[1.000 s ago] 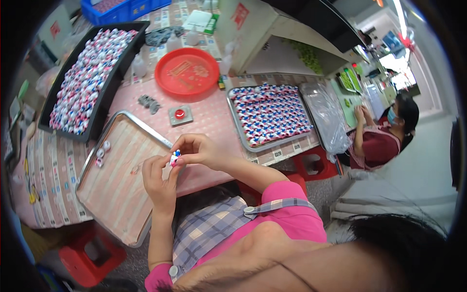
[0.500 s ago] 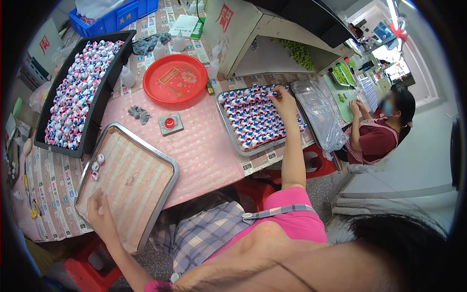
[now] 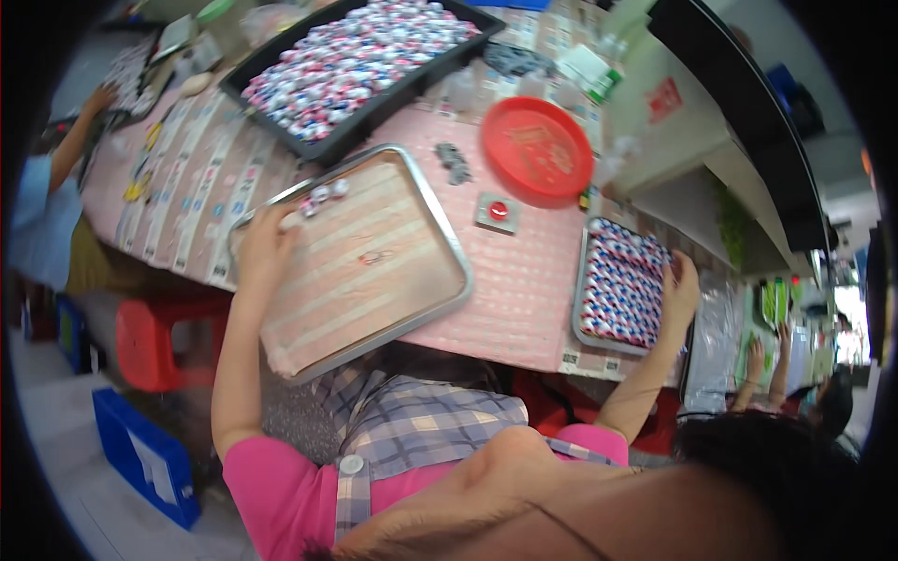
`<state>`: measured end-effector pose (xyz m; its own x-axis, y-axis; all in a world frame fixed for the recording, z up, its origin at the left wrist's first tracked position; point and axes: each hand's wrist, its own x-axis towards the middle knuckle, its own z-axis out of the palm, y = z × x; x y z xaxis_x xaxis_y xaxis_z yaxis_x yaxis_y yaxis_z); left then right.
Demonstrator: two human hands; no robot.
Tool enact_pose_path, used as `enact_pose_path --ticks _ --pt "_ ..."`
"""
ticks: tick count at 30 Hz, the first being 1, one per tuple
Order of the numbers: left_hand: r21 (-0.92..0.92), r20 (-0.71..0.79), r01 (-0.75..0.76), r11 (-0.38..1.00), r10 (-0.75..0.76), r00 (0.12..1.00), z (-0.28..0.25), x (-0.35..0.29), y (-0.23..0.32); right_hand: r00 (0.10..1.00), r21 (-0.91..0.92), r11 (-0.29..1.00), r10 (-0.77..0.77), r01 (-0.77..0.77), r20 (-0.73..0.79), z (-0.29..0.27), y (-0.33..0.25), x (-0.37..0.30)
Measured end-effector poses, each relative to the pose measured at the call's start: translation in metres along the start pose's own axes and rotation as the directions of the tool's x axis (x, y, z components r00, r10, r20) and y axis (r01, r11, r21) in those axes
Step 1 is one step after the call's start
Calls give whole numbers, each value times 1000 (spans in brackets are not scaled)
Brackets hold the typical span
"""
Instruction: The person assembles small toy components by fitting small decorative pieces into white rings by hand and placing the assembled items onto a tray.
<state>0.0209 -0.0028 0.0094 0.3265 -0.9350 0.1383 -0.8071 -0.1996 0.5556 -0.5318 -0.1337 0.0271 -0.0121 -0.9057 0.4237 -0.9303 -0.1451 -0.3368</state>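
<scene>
A table covered with a pink cloth (image 3: 524,290) fills the middle of the view. Near its left edge a steel tray (image 3: 374,271) with a striped pink liner lies tilted, and the left hand (image 3: 267,245) is laid on the tray's left rim beside a few small caps (image 3: 323,194) set in the tray's far corner; whether anything is pinched in its fingers cannot be told. At the right, a second tray packed with red, white and blue caps (image 3: 619,285) is touched at its far right edge by the right hand (image 3: 681,292), fingers curled over the rim. Farther off, a black bin heaped with the same caps (image 3: 360,56) and a round red plate (image 3: 538,150) are seen. A red stool (image 3: 154,341) and a blue crate (image 3: 145,458) stand on the floor at the left. Other people's arms are seen at the far left and lower right.
</scene>
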Motion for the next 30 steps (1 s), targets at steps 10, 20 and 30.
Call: enact_pose_path --ticks 10,20,30 --pt "85 -16 -118 989 119 993 24 21 -5 913 363 881 -377 302 154 6 -146 26" --pt "-154 116 -8 988 26 993 25 16 -27 999 -29 999 18 -17 36 30 51 111" --pt "-54 -8 -25 998 24 1000 44 9 -47 967 -26 989 149 -146 205 121 123 207"
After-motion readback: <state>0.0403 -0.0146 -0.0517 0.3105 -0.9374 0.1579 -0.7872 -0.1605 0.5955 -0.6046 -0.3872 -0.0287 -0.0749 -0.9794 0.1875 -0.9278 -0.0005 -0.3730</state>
